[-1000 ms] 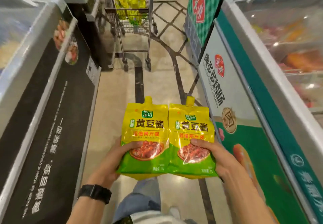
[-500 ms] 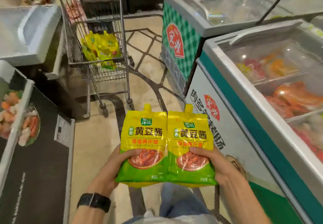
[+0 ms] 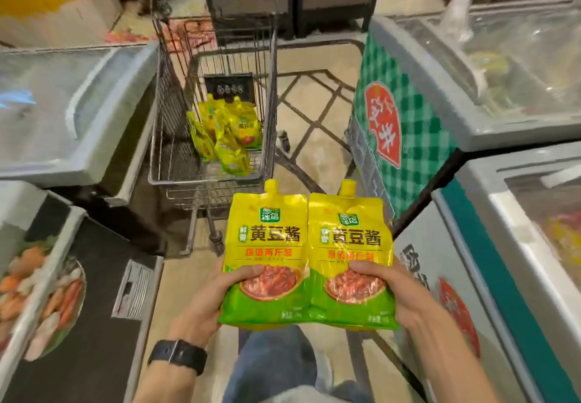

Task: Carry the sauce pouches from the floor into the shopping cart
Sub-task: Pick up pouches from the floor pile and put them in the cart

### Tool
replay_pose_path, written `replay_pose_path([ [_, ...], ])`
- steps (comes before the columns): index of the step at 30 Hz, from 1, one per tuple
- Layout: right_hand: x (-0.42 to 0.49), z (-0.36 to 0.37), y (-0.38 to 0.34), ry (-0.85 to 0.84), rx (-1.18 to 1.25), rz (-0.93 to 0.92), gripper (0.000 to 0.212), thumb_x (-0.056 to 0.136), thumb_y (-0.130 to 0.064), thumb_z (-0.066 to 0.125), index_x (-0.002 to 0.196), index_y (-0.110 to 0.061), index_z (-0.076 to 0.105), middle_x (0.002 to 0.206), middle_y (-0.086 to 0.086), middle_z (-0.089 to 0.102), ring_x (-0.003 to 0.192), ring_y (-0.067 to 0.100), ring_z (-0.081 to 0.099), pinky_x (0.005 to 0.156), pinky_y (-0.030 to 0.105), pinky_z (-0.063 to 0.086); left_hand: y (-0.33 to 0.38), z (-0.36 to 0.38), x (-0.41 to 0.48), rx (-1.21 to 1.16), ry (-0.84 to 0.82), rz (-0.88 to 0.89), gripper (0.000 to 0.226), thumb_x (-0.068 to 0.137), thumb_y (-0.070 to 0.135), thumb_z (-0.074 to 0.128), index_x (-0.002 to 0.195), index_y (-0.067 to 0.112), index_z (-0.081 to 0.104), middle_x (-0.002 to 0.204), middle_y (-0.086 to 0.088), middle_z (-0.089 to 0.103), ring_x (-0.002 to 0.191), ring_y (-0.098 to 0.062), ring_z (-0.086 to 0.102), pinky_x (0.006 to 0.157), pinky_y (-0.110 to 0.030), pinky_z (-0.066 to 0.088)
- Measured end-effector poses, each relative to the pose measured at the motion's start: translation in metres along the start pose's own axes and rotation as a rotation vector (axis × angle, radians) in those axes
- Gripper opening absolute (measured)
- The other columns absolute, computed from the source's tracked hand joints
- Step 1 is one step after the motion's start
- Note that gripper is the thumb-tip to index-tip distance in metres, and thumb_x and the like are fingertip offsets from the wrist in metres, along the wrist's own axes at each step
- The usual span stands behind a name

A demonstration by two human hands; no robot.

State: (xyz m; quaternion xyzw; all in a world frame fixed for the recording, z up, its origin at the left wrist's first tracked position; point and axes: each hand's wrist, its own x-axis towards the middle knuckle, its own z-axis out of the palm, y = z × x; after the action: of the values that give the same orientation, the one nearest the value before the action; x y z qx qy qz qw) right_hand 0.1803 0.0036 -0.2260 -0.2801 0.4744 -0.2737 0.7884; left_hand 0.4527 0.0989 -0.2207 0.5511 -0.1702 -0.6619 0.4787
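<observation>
Supermarket aisle, freezers on both sides. Near: left hand grips one sauce pouch, right hand grips another pouch, edges touching (spouts up). Just ahead: wire cart holding more yellow pouches.

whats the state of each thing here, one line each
left pouch, capped, upright, gripped near its bottom by the left hand
right pouch, capped, upright, gripped by the right hand, touching the left pouch
cart, standing ahead, partly filled
cart pouches, heaped loosely inside the cart
left freezer, lid looks shut
</observation>
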Motion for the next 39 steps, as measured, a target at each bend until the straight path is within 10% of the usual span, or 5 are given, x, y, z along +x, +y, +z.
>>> replay_pose_path([
  [12, 0.218, 0.031, -0.189, 0.096, -0.043, 0.005, 0.064, 0.05, -0.015, 0.091, 0.108, -0.017, 0.065, 0.094, 0.009, 0.077, 0.082, 0.027, 0.073, 0.076, 0.043, 0.06, 0.161, 0.005, 0.236, -0.059, 0.053, 0.014, 0.109, 0.02, 0.048, 0.1, 0.119, 0.016, 0.066, 0.113, -0.016, 0.074, 0.096, -0.033, 0.074, 0.081, -0.048, 0.061],
  [17, 0.31, 0.035, -0.253, 0.104, -0.13, 0.075, 0.113, 0.025, -0.031, 0.1, 0.128, -0.012, 0.059, 0.114, 0.016, 0.072, 0.105, 0.036, 0.068, 0.086, 0.052, 0.056, 0.217, 0.014, 0.31, -0.164, 0.078, 0.028, 0.09, 0.026, 0.037, 0.102, 0.109, 0.015, 0.074, 0.115, -0.022, 0.072, 0.099, -0.039, 0.071, 0.095, -0.059, 0.052],
  [23, 0.432, 0.034, -0.328, -0.094, -0.256, 0.139, 0.104, 0.018, -0.027, 0.099, 0.115, -0.015, 0.065, 0.109, 0.015, 0.074, 0.1, 0.036, 0.07, 0.085, 0.052, 0.056, 0.252, 0.019, 0.391, -0.255, 0.264, 0.118, 0.092, 0.051, 0.025, 0.095, 0.133, 0.009, 0.056, 0.123, -0.023, 0.068, 0.112, -0.045, 0.065, 0.101, -0.064, 0.046],
  [27, 0.5, 0.057, -0.381, -0.276, -0.418, 0.152, 0.093, 0.031, -0.021, 0.096, 0.117, -0.008, 0.063, 0.105, 0.016, 0.074, 0.095, 0.034, 0.072, 0.084, 0.05, 0.057, 0.27, 0.032, 0.418, -0.31, 0.423, 0.207, 0.1, 0.031, 0.029, 0.101, 0.12, 0.006, 0.063, 0.11, -0.022, 0.074, 0.091, -0.034, 0.074, 0.074, -0.043, 0.062],
  [39, 0.665, 0.23, -0.423, -0.594, -0.662, 0.097, 0.063, 0.061, 0.007, 0.08, 0.12, 0.001, 0.058, 0.105, 0.019, 0.073, 0.083, 0.024, 0.074, 0.061, 0.03, 0.058, 0.285, 0.001, 0.455, -0.684, 1.077, 0.47, 0.028, 0.078, -0.002, 0.07, 0.102, 0.012, 0.066, 0.085, -0.008, 0.079, 0.068, -0.019, 0.075, 0.052, -0.032, 0.06],
])
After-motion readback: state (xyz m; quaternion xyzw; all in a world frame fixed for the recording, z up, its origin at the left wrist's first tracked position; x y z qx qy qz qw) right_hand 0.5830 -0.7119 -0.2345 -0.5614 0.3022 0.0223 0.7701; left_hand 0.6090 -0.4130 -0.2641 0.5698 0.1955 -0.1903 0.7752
